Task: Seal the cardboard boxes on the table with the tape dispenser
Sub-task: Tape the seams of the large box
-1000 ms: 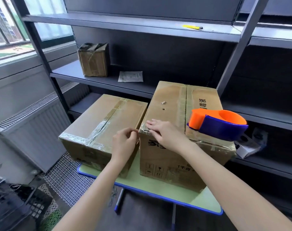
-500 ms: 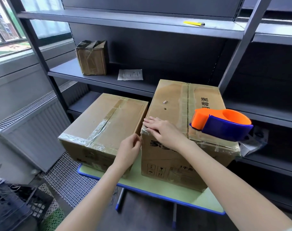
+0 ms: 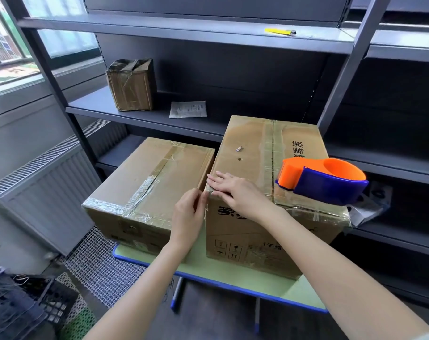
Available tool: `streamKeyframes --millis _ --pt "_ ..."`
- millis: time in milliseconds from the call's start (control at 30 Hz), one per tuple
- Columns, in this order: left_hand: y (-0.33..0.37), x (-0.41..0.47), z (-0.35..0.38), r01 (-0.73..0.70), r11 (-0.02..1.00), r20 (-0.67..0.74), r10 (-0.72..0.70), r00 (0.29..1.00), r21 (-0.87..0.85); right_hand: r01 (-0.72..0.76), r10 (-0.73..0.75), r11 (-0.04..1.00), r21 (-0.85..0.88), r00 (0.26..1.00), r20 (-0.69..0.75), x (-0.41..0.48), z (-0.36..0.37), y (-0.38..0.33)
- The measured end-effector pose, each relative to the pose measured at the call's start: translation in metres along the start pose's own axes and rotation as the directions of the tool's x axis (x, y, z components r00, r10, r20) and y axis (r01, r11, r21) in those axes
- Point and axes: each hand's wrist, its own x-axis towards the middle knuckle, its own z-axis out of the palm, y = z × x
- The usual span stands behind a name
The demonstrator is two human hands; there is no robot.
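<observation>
Two taped cardboard boxes stand on a small green table. The taller box is on the right, the lower box on the left. An orange and blue tape dispenser rests on the taller box's top near its right front corner. My right hand lies flat with straight fingers on the taller box's front left top corner, over clear tape. My left hand presses flat against that box's left side, in the gap between the two boxes.
Dark metal shelving stands right behind the table. A small taped box and a paper slip lie on its middle shelf, a yellow cutter on the upper one. A radiator is at left, a wire mesh and crates on the floor.
My left hand has moved from pinching at the corner's edge down onto the taller box's left side, fingers flattened. My right hand slid slightly along the top corner.
</observation>
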Motion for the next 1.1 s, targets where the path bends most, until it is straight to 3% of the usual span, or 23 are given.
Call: streamKeyframes --millis 100,200,367,500,667,800,900,1000,1100 --pt "-0.001 -0.003 0.002 0.101 0.987 -0.005 -0.102 0.995 -0.126 -0.001 0.001 1.0 0.001 1.0 -0.003 0.001 0.002 0.0" --pt "-0.006 -0.001 0.0 0.244 0.946 0.072 -0.233 0.97 -0.214 -0.001 0.001 1.0 0.002 1.0 -0.002 0.002 0.003 0.0" --pt "-0.014 0.011 0.001 0.378 0.877 0.204 -0.328 0.922 -0.298 -0.001 0.002 0.998 -0.059 1.0 0.007 0.0 0.001 -0.001" --pt "-0.013 0.011 -0.001 0.413 0.784 0.296 -0.302 0.906 -0.464 0.014 -0.017 0.993 -0.12 1.0 -0.02 -0.002 0.003 -0.005" --pt "-0.017 0.006 -0.008 0.372 0.8 0.312 -0.244 0.918 -0.471 0.039 -0.043 0.989 -0.144 0.999 -0.025 -0.004 0.002 -0.007" --pt "-0.014 0.002 -0.01 0.199 0.956 0.094 -0.183 0.979 -0.214 0.073 -0.065 0.973 -0.219 0.997 0.043 -0.007 -0.003 -0.001" --pt "0.01 0.001 -0.008 -0.018 0.998 -0.054 0.015 0.998 -0.052 0.045 -0.037 0.974 -0.222 0.999 0.04 -0.023 -0.01 0.006" --pt "0.026 0.002 0.006 -0.265 0.963 0.025 0.264 0.964 0.048 -0.015 0.023 0.981 -0.192 0.999 0.043 -0.043 -0.022 0.012" --pt "0.029 0.004 0.024 -0.369 0.924 0.064 0.364 0.929 0.101 -0.04 0.05 0.972 -0.23 0.998 0.037 -0.058 -0.027 0.021"
